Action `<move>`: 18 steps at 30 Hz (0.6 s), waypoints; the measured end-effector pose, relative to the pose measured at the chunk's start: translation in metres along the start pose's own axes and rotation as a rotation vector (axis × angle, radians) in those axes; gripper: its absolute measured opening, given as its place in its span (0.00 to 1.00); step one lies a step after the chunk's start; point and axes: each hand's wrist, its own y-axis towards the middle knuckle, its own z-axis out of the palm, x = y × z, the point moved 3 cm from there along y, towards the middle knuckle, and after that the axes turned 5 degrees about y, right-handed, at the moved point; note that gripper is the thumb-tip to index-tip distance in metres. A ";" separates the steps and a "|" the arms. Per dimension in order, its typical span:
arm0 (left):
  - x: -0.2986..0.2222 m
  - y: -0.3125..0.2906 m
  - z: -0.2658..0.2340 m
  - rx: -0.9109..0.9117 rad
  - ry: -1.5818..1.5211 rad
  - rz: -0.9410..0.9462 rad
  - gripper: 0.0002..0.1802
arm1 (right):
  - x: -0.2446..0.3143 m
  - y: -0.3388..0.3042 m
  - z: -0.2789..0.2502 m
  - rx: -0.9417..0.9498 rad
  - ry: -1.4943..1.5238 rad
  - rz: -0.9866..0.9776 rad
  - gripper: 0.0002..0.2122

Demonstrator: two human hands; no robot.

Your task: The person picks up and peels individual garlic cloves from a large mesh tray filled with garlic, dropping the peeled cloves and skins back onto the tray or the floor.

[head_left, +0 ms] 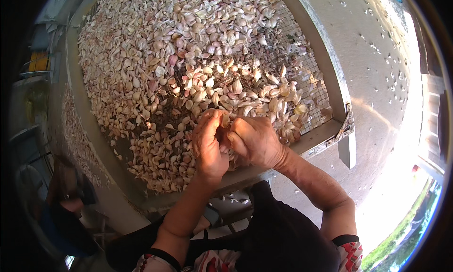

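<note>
My left hand (pixel 208 142) and my right hand (pixel 256 139) meet over the near edge of a large framed mesh tray. Fingers on both hands are curled in. Between them a small pale piece, looking like a garlic clove (pixel 228 117), shows in part; the fingers cover the rest. Loose garlic cloves (pixel 165 41), whitish to pink, lie thickly over the tray. A sunlit heap of larger cloves (pixel 236 86) sits just beyond my hands. Bare wire mesh (pixel 314 95) shows at the tray's right side.
A wooden frame (pixel 325 50) rims the tray, with a leg (pixel 348 151) at the near right corner. Bits of pale skin litter the concrete floor (pixel 363 78). More cloves (pixel 78 135) lie beyond the left rim. A dark, blurred figure (pixel 68 210) is at lower left.
</note>
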 end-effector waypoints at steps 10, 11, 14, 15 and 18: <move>0.007 0.057 0.052 0.354 0.988 0.760 0.22 | -0.062 -0.008 -0.135 -0.133 -0.158 0.328 0.09; 0.018 0.065 0.065 0.307 1.086 0.848 0.21 | -0.059 -0.004 -0.112 0.044 -0.340 0.224 0.10; 0.027 0.089 0.071 0.284 1.234 0.835 0.15 | -0.070 -0.004 -0.084 0.132 -0.685 0.050 0.11; 0.030 0.093 0.070 0.299 1.259 0.780 0.14 | -0.071 -0.005 -0.083 0.133 -0.669 0.055 0.11; 0.032 0.092 0.049 0.300 1.201 0.863 0.09 | -0.077 -0.009 -0.083 0.088 -0.509 0.174 0.10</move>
